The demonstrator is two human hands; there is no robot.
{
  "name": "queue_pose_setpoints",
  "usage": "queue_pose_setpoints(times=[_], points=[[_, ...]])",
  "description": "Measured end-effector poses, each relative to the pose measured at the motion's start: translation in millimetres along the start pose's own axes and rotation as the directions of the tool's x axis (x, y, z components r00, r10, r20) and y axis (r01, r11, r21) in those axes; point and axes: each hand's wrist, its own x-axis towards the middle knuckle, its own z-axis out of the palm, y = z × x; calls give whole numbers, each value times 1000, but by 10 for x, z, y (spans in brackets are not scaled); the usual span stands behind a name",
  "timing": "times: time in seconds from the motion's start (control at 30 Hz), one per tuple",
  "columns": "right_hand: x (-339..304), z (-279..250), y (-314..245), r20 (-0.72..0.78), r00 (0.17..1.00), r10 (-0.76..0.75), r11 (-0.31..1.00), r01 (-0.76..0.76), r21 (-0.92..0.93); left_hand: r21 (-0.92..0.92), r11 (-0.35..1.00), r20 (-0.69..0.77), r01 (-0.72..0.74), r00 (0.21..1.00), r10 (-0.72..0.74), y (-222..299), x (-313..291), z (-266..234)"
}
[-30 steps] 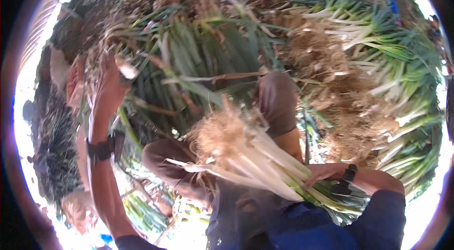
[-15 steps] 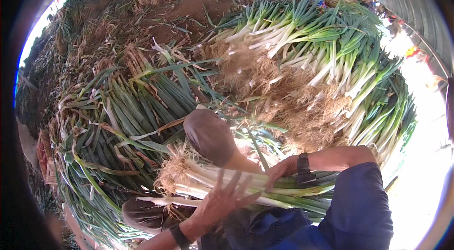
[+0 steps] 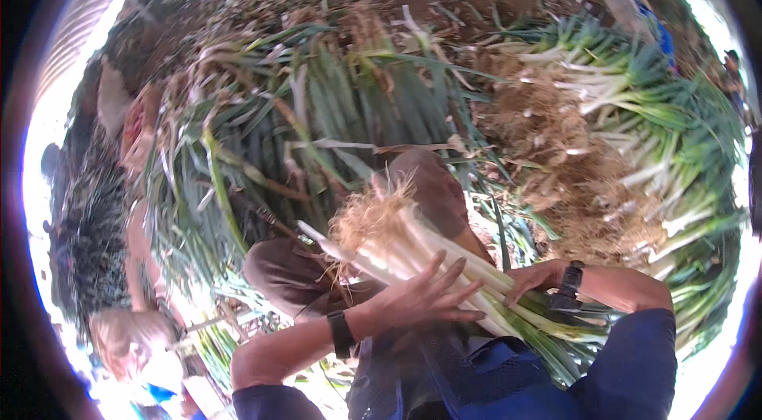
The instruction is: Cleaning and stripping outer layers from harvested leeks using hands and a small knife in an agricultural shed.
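A bundle of green onions [image 3: 429,245] lies aslant across my lap, its white stems and tangled, stringy roots [image 3: 373,213] up at the left, its green leaves running down to the right under my arm. My right hand [image 3: 536,277] is wrapped over the bundle where white turns to green. On the near side of the white stems, my left hand [image 3: 425,293] rests with fingers spread. One stem [image 3: 337,249] sticks out a little apart from the others at the left. My brown-clad knees [image 3: 432,186] are just beyond and beneath the bundle.
Ahead of my knees is a thick heap of dark green onion leaves [image 3: 341,94]. A long row of green onions [image 3: 659,110] with roots facing inward curves along the right. A pale crate [image 3: 623,3] with blue material stands far right, and another person [image 3: 732,75] is near the right rim.
My view has swung to the left, so the heap and the row appear farther right. The bundle now slants more steeply, root end up. Both hands stay on it, the left still spread.
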Motion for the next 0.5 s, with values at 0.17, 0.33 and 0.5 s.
queue_pose_setpoints(times=[0.17,0.33,0.5], points=[[-52,114,-669,-16,998,-62,965,55,-255,235,966,-71,111,993,-97,-101,-256,-191],[324,314,-1722,101,995,-1,795,62,-603,329,833,-64,445,890,-451,0,-880,-356],[1155,686,-2491,256,964,69,613,161,-774,186,707,34,682,714,-699,251,-1424,-631]])
